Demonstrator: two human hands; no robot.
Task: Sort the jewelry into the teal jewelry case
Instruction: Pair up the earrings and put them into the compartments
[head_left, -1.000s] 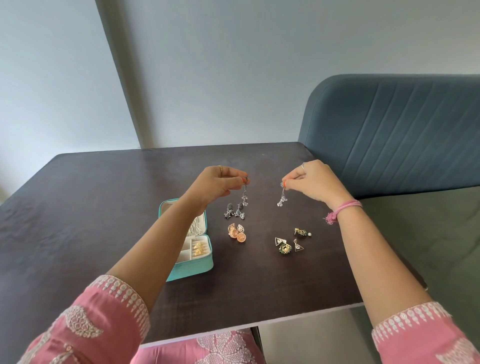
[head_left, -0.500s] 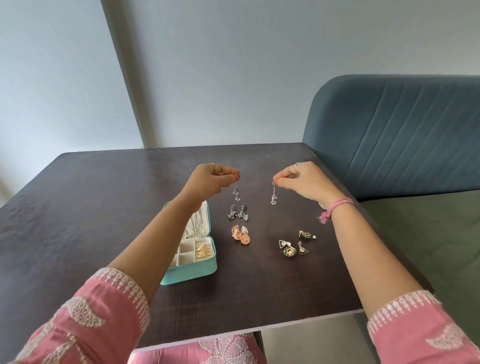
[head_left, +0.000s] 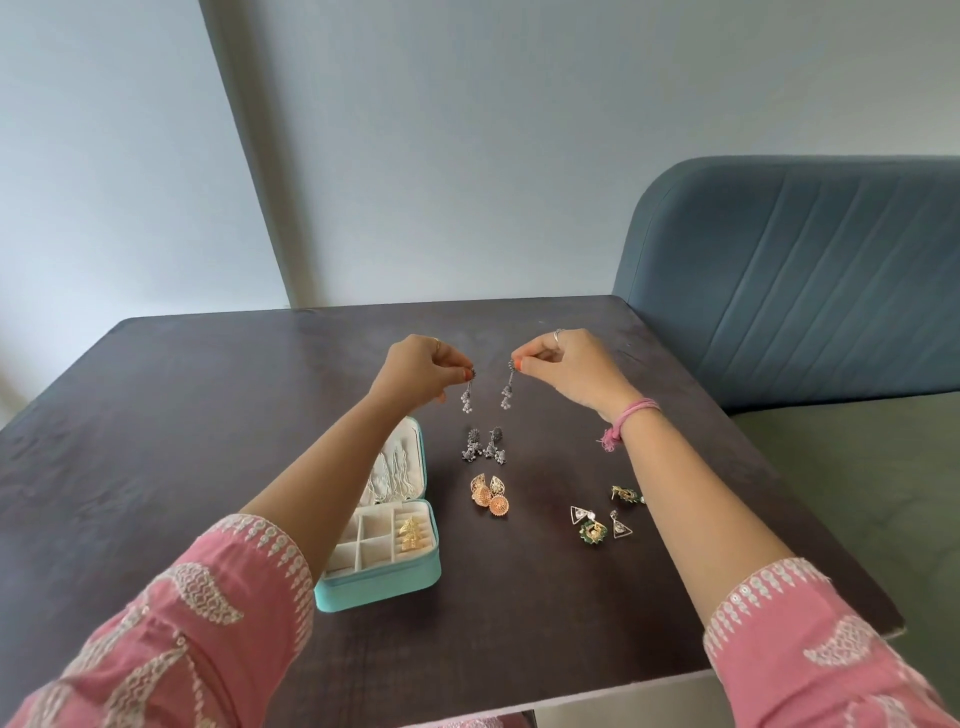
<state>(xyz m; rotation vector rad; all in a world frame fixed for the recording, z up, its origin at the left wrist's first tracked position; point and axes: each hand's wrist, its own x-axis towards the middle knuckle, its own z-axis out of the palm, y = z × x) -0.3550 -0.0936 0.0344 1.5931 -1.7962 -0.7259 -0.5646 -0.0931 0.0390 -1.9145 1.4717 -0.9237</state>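
Nearest the counter's (head_left: 156, 415) front edge, the teal jewelry case (head_left: 382, 584) is lying open on the left, its lid (head_left: 400, 467) folded back flat. A gold piece (head_left: 410, 534) is sitting in one right-hand compartment of the tray, and thin silver chains seem to be hanging against the lid lining; the other compartments I can see are looking bare, so I'd judge the sorting is only begun.

Just right of the case, a pair of peach-gold dome earrings (head_left: 490, 497) is resting, and farther right a loose group: two triangular earrings (head_left: 600, 521) and two green ones (head_left: 594, 532), each pair lying apart.

Behind the dome pair, dark silver jhumka earrings (head_left: 484, 446) are lying side by side.

Farthest off, both hands are raised above the counter. The left hand (head_left: 415, 371) is pinching the top of one long silver dangle earring (head_left: 467, 399), the right hand (head_left: 566, 371) its twin (head_left: 506, 392), letting them hang free and close together, probably to match them and keep the clusters untangled before they go into the case.
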